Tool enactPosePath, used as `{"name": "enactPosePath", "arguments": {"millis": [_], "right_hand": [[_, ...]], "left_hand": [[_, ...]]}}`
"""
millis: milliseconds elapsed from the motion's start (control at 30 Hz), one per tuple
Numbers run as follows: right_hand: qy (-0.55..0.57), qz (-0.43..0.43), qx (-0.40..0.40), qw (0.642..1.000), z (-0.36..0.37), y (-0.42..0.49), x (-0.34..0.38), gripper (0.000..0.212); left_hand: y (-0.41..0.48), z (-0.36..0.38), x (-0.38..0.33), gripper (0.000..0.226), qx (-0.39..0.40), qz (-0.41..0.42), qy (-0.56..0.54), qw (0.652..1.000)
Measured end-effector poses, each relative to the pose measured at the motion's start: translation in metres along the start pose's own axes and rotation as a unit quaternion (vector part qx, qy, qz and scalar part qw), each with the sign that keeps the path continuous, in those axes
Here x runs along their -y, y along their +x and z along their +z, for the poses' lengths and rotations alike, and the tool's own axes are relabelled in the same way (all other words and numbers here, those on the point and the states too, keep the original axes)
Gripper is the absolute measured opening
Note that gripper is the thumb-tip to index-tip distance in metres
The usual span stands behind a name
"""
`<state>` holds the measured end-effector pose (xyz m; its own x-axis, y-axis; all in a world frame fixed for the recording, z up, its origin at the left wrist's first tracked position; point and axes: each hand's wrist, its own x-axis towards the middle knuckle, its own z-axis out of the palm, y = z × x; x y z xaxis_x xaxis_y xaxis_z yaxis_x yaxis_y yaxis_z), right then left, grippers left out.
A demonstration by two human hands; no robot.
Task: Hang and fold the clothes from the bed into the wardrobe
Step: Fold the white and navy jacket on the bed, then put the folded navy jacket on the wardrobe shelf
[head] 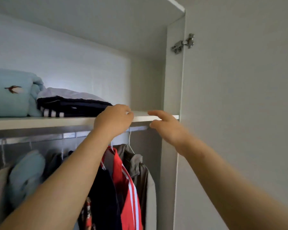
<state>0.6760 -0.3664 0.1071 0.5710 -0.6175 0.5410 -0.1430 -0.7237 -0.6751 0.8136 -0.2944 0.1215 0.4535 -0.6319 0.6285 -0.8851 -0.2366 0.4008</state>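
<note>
A folded dark navy garment with white stripes (70,107) lies on the wardrobe's upper shelf (40,122), with a pale folded piece (68,92) on top of it. My left hand (113,120) is at the shelf's front edge, beside the right end of that dark garment, fingers curled and holding nothing that I can see. My right hand (166,127) hovers just right of it in front of the shelf edge, fingers relaxed and empty. Below, a red jacket with white stripes (125,185) and a grey jacket (143,171) hang on the rail (40,138).
A light blue folded blanket with a bird motif (12,93) fills the shelf's left end. More clothes hang at lower left, among them a light blue one (27,173). The open wardrobe door (239,113) with its metal hinge (183,44) stands at the right.
</note>
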Motion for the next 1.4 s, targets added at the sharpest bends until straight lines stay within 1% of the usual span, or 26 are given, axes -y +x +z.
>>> {"name": "enactPosePath", "arguments": {"millis": [133,233,333,467,533,633,733,833,967,1067,1200,1300,1367,1400], "right_hand": [[-0.028,0.082,-0.060,0.994,-0.069,-0.067,-0.025,0.042],[-0.031,0.150,-0.115,0.981,-0.122,-0.134,-0.046,0.039],[-0.020,0.229,-0.174,0.957,-0.175,-0.217,-0.069,0.037],[-0.012,0.335,-0.267,0.904,-0.234,-0.346,-0.099,0.032],[-0.012,0.381,-0.314,0.870,-0.257,-0.413,-0.109,0.029],[-0.005,0.443,-0.378,0.813,-0.284,-0.513,-0.116,0.024],[-0.003,0.498,-0.441,0.747,-0.300,-0.605,-0.112,0.019],[-0.008,0.533,-0.516,0.670,-0.306,-0.684,-0.105,0.019],[0.003,0.576,-0.580,0.576,-0.310,-0.767,-0.095,0.026],[0.014,0.598,-0.618,0.510,-0.319,-0.818,-0.092,0.026],[0.025,0.605,-0.660,0.444,-0.342,-0.876,-0.100,0.026],[0.025,0.610,-0.691,0.387,-0.369,-0.917,-0.108,0.029],[0.031,0.614,-0.710,0.344,-0.385,-0.943,-0.112,0.027],[0.036,0.614,-0.717,0.328,-0.391,-0.954,-0.112,0.027]], "left_hand": [[-0.042,0.040,-0.072,0.027,0.072,0.049,-0.107,0.990],[-0.086,0.079,-0.134,0.032,0.143,0.076,-0.187,0.969],[-0.146,0.115,-0.204,0.033,0.218,0.104,-0.258,0.936],[-0.243,0.153,-0.295,0.029,0.335,0.133,-0.330,0.873],[-0.296,0.170,-0.335,0.021,0.394,0.136,-0.365,0.833],[-0.379,0.194,-0.390,0.010,0.476,0.161,-0.390,0.772],[-0.459,0.210,-0.439,0.011,0.561,0.182,-0.388,0.709],[-0.533,0.221,-0.481,0.010,0.640,0.201,-0.371,0.642],[-0.620,0.225,-0.529,0.011,0.714,0.223,-0.354,0.561],[-0.675,0.228,-0.561,0.014,0.755,0.256,-0.329,0.506],[-0.739,0.242,-0.613,0.013,0.793,0.296,-0.290,0.445],[-0.779,0.259,-0.661,0.011,0.805,0.332,-0.263,0.416],[-0.802,0.269,-0.692,0.011,0.810,0.358,-0.236,0.400],[-0.812,0.273,-0.706,0.010,0.814,0.369,-0.224,0.389]]}}
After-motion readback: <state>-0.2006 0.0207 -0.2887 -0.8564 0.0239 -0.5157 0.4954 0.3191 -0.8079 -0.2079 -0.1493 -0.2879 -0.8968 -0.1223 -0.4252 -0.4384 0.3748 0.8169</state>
